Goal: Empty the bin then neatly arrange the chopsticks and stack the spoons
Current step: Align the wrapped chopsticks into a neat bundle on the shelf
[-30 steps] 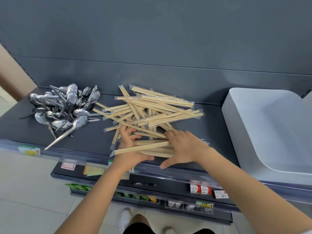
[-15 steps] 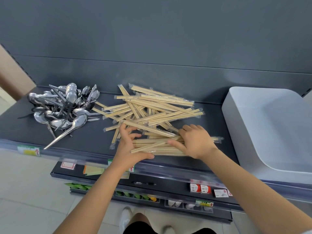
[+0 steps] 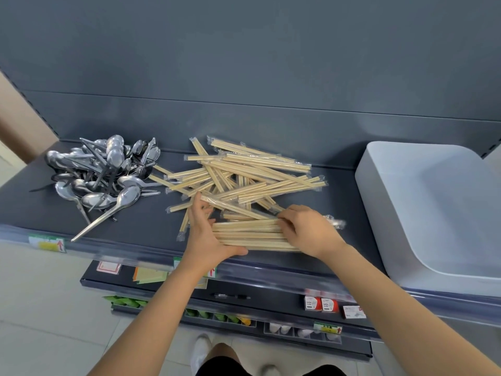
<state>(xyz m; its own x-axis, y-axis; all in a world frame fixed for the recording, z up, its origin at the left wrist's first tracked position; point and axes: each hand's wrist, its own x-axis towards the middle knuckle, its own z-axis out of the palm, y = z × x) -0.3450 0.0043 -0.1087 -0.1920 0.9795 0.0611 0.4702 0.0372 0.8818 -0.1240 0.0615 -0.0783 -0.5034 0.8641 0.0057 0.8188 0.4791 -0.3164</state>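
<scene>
From my station, the emptying looks done. The white plastic bin sits at the right of the frame on the dark grey shelf, showing a smooth closed face. I judge it overturned and empty, though its inside is hidden.

The shiny metal spoons lie in a tangled heap at the upper left and none are stacked, so that part is all still to do.

The pale wooden chopsticks in clear wrappers are partly sorted. Most lie criss-crossed in the middle of the frame. A smaller bundle lies parallel to the shelf's front edge, just below the loose pile.

My hands are apart, one at each end of that bundle. The left hand has straight fingers set against the left ends, with its thumb along the near side. The right hand lies over the right part with its fingers bent down onto the sticks, and its thumb is hidden.

By my count there is one bin and two hands. The bundle holds about half a dozen wrapped pairs, and the loose pile perhaps twenty more. There are about twenty spoons, too tangled to count exactly.
</scene>
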